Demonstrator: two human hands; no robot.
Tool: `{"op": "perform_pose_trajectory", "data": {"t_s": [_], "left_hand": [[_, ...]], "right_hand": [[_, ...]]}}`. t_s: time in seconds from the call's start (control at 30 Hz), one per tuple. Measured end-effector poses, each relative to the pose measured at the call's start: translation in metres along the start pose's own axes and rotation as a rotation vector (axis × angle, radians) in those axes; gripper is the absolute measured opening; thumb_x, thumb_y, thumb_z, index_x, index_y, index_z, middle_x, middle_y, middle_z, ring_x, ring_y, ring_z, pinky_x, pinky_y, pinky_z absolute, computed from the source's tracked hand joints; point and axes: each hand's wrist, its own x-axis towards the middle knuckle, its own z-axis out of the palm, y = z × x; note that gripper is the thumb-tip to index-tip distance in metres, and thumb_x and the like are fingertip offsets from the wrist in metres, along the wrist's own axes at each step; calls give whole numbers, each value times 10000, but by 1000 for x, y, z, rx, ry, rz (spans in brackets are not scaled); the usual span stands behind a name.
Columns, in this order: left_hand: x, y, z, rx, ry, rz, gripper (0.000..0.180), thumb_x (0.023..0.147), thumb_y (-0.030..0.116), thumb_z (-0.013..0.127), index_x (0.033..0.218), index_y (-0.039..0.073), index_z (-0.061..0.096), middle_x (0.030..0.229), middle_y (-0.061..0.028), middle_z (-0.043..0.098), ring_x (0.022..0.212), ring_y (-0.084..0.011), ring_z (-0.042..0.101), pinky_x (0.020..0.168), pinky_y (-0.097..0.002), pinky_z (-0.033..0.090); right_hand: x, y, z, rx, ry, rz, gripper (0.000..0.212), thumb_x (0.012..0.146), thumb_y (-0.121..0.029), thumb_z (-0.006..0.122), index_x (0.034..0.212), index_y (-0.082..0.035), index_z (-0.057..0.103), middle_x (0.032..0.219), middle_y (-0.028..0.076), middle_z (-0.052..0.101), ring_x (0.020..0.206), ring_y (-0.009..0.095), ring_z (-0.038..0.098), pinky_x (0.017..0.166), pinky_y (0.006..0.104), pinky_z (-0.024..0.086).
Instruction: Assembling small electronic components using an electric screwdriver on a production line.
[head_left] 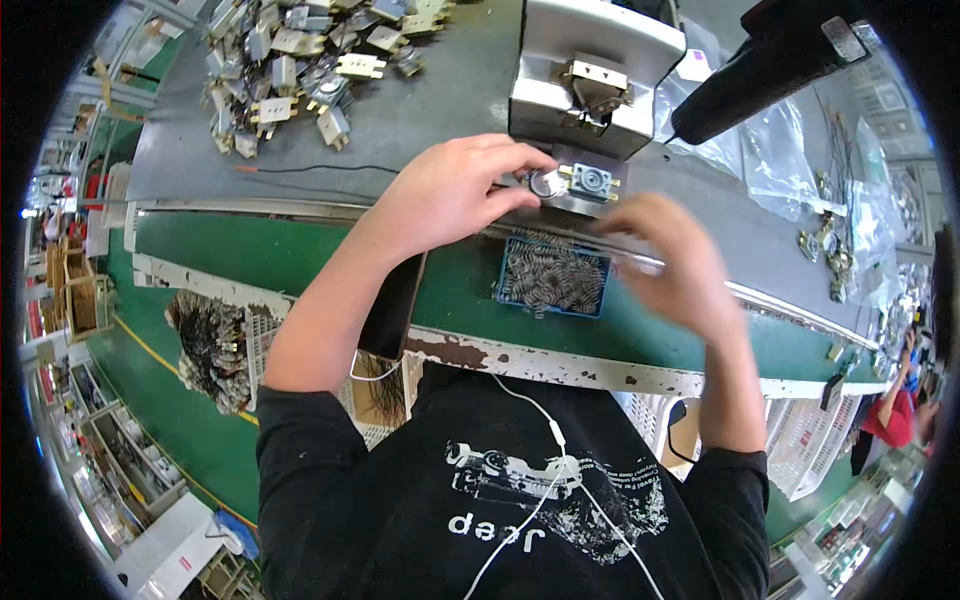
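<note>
My left hand (pixel 450 190) reaches across the bench edge, thumb and forefinger pinching a small round silvery metal part (pixel 545 184). Directly to the right of that part lies a boxy metal unit (pixel 592 182) with a round centre and brass-coloured tabs, in front of the white-and-black fixture. My right hand (pixel 670 260) is smeared by motion, to the right of a blue basket (pixel 503 293); whether its fingers hold anything is unclear. Many small grey metal pieces (pixel 552 272), coiled like springs, fill the basket.
The fixture (pixel 665 50) holds another metal unit (pixel 598 85). A dark cylindrical tool (pixel 770 90) hangs at the upper right, above clear plastic bags (pixel 775 160). Similar units are heaped (pixel 300 65) at the far left. A thin dark wire (pixel 320 168) lies nearby. Someone in red (pixel 890 415) is at the far right.
</note>
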Motion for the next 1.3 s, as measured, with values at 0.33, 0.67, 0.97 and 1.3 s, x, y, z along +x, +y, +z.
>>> {"op": "perform_pose_trajectory", "data": {"t_s": [0.33,0.67,0.97,1.3], "left_hand": [[7,6,6,2,-38,0,358,849,200,748,1190,108,689,983,-102,676,837,-237,662,727,-345,538],[8,8,-1,25,-82,-75,335,875,257,714,1185,139,671,987,-103,678,877,-276,673,760,-389,529],[13,7,-7,68,-25,-41,325,862,269,720,1156,135,683,948,-104,676,875,-283,663,766,-385,521],[11,2,0,5,3,-2,322,858,225,729,1160,124,680,955,-95,679,859,-262,671,752,-366,529]], "right_hand": [[-82,208,-85,-656,379,514,381,933,-171,562,1287,-31,568,1064,268,661,987,440,633,853,473,500],[-50,238,-90,-781,477,456,367,919,-331,629,1156,-54,674,1076,246,679,966,441,645,829,497,513],[-65,240,-105,-762,393,620,298,901,-271,631,1027,-4,678,972,240,685,919,421,652,814,491,494],[-80,232,-102,-700,394,497,233,935,-99,517,1094,54,594,1092,269,607,1018,450,588,874,487,468]]}}
